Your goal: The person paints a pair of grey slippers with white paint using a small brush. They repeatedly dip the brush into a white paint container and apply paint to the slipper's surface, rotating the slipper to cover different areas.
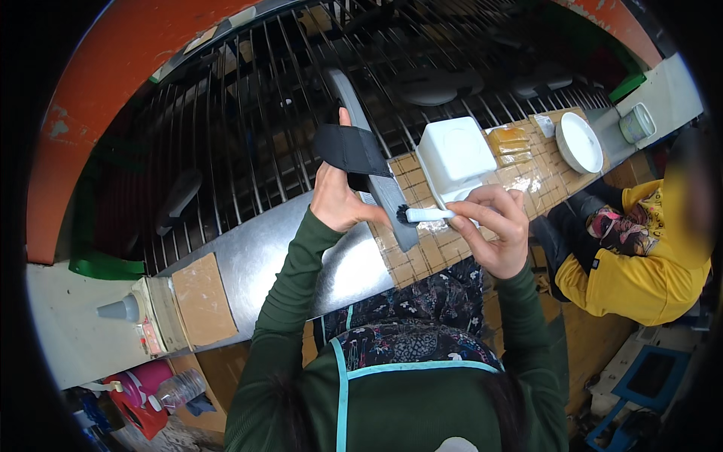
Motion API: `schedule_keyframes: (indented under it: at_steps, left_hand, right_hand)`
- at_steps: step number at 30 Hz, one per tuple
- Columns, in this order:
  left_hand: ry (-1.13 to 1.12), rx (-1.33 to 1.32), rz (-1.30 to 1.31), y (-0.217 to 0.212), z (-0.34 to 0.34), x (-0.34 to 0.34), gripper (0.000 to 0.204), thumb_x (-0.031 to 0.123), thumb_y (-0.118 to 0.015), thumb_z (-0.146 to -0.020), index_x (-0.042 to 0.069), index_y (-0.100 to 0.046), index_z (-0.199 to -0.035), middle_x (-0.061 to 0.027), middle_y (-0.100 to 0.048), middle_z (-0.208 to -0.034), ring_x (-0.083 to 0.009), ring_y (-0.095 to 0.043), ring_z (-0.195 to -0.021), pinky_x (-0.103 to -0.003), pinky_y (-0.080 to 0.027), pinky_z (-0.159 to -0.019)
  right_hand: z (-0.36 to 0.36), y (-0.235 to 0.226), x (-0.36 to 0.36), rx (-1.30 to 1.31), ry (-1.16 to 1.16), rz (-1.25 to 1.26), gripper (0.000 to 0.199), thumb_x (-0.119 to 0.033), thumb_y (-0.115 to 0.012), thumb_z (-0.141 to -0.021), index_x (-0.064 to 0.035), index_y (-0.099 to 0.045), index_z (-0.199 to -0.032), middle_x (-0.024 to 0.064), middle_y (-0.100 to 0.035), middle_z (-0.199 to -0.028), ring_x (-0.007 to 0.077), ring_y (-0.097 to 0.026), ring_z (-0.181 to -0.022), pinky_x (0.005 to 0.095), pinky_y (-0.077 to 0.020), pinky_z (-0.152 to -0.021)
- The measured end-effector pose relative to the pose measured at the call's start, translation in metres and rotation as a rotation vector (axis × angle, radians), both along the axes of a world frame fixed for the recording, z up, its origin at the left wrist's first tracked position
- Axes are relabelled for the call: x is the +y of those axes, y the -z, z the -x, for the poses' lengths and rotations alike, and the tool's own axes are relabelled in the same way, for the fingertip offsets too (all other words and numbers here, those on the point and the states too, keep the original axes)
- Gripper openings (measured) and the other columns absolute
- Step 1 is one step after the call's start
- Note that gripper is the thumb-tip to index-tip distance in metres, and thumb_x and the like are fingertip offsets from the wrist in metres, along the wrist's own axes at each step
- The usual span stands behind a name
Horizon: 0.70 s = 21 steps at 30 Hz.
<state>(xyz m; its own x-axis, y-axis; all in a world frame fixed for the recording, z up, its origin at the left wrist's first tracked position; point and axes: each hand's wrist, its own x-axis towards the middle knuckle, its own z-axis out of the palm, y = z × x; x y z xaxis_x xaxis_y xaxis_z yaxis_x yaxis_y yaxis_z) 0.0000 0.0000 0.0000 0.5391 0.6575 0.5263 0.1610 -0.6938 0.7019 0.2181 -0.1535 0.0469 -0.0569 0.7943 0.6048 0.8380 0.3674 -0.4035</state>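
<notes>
A slide sandal with a grey sole [390, 197] and a wide black strap [352, 149] is held up in front of me. My left hand [337, 200] grips it, with fingers passed under the strap and the thumb along the sole's near side. Between the thumb and fingers of my right hand [497, 230] is a small white-handled brush [431, 215]. Its black bristles meet the sole's edge near the sandal's lower end. Just beyond the brush stands a white plastic container [456, 154].
Amber-coloured blocks [510, 145] in clear wrap and a white bowl [578, 143] lie on the cardboard-covered strip [429, 252]. A green-and-white cup [637, 123] stands farther right. Ahead run metal rollers [248, 113] with more soles, one dark grey [181, 200]. A person in yellow [640, 282] sits at right.
</notes>
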Motion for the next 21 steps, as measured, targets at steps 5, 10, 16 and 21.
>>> schedule_keyframes:
  at_steps: [5, 10, 16, 21]
  left_hand:
    - [-0.002, -0.039, 0.019, 0.003, 0.0, 0.004, 0.164, 0.039, -0.097, -0.025, 0.002, -0.002, -0.154, -0.0095, -0.057, -0.11, -0.0295, -0.058, -0.107, -0.04, -0.039, -0.105]
    - [-0.021, -0.092, 0.162, 0.006, -0.001, 0.003, 0.158, 0.032, -0.098, -0.032, 0.004, -0.001, -0.154, -0.0081, -0.056, -0.114, -0.0276, -0.056, -0.11, -0.04, -0.036, -0.108]
    - [-0.005, -0.194, 0.343, 0.006, -0.006, 0.0, 0.14, 0.015, -0.093, -0.049, 0.011, -0.003, -0.155, -0.0106, -0.042, -0.138, -0.0239, -0.047, -0.124, -0.036, -0.036, -0.109]
    - [0.069, -0.353, 0.585, 0.003, -0.01, -0.006, 0.118, -0.004, -0.08, -0.068, 0.015, -0.003, -0.156, -0.0107, -0.035, -0.149, -0.0203, -0.043, -0.129, -0.033, -0.037, -0.108]
  right_hand:
    - [0.002, -0.006, 0.002, -0.005, -0.008, 0.019, 0.019, -0.011, -0.077, -0.075, -0.0079, -0.075, -0.094, 0.002, -0.064, -0.084, 0.0112, -0.055, -0.067, 0.0303, -0.0297, -0.072]
    - [0.004, -0.006, 0.006, 0.023, -0.011, -0.042, 0.021, -0.013, -0.078, -0.074, -0.0121, -0.076, -0.095, -0.001, -0.063, -0.083, 0.0109, -0.05, -0.067, 0.0311, -0.027, -0.07]
    - [0.009, -0.009, 0.011, 0.061, -0.007, -0.086, 0.022, -0.012, -0.078, -0.074, -0.0111, -0.075, -0.095, -0.0005, -0.063, -0.083, 0.0124, -0.05, -0.069, 0.0314, -0.0286, -0.071]
    - [0.011, -0.013, 0.015, 0.06, -0.009, -0.136, 0.023, -0.012, -0.078, -0.074, -0.0117, -0.076, -0.097, -0.0001, -0.064, -0.085, 0.0125, -0.051, -0.071, 0.0314, -0.0286, -0.072]
